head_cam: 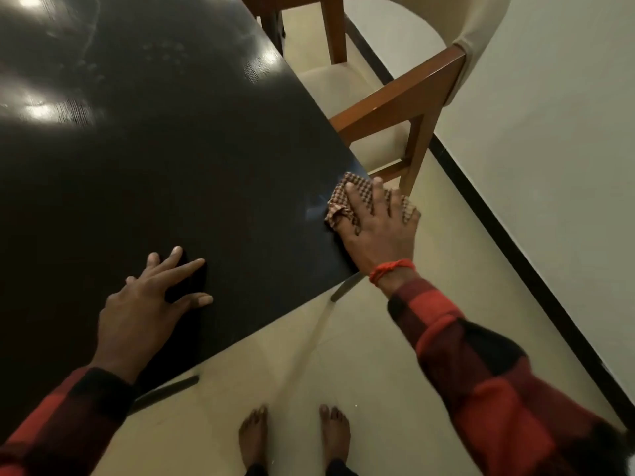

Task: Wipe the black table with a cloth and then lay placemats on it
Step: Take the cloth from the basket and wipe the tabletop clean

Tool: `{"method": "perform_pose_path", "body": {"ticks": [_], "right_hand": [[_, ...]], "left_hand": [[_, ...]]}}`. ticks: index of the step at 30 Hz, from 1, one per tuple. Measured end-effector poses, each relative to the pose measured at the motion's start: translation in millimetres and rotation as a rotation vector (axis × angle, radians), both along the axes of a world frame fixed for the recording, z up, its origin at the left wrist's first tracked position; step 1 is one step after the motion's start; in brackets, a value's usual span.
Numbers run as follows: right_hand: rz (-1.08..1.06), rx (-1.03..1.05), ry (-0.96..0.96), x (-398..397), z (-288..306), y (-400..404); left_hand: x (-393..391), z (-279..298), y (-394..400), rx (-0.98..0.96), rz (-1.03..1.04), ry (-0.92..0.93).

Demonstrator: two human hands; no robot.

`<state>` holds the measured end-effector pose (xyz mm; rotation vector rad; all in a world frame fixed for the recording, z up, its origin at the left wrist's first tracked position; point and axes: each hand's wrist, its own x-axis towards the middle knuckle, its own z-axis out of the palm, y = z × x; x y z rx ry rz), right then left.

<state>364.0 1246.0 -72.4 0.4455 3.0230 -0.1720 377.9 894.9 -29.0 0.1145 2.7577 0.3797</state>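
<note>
Worktop: black worktop, glossy, with light glare and faint smears at its far side
Cloth: checked cloth bunched at the worktop's right edge near the corner
Right hand: right hand flat on the cloth, fingers spread and straight, pressing it down; red thread at the wrist
Left hand: left hand resting open on the worktop, fingers splayed, holding nothing
Chair: wooden chair with pale seat just beside the worktop edge
Floor: bare feet on pale floor

- Glossy black wooden table, light glare on far left, faint smears near far edge.
- Crumpled brown-and-cream checked cloth at right edge near the corner, right hand flat on top, pressing it.
- Left hand flat on tabletop near front edge, fingers spread.
</note>
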Motion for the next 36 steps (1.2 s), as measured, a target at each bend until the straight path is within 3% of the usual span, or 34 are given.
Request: {"method": "perform_pose_path", "body": {"ticks": [9,13,16,24,36], "right_hand": [[0.514,-0.094,0.076,26.7,-7.6,-82.8],[0.378,-0.060,0.115,-11.4,-8.7,-44.0],[0.293,-0.049,0.041,-45.8,-5.1,-13.1],[0.328,-0.053,-0.032,-119.7,4.7,7.1],[0.398,0.020,-0.012,-3.6,-2.3,24.2]], "left_hand": [[-0.2,0.6,-0.5,0.003,0.023,-0.040],[-0.8,-2.0,-3.1,0.022,0.013,-0.051],[0.5,-4.0,-4.0,0.048,0.020,-0.036],[1.0,-6.8,-5.4,0.067,0.041,-0.046],[3.6,-1.3,2.5,0.036,0.055,-0.027]]}}
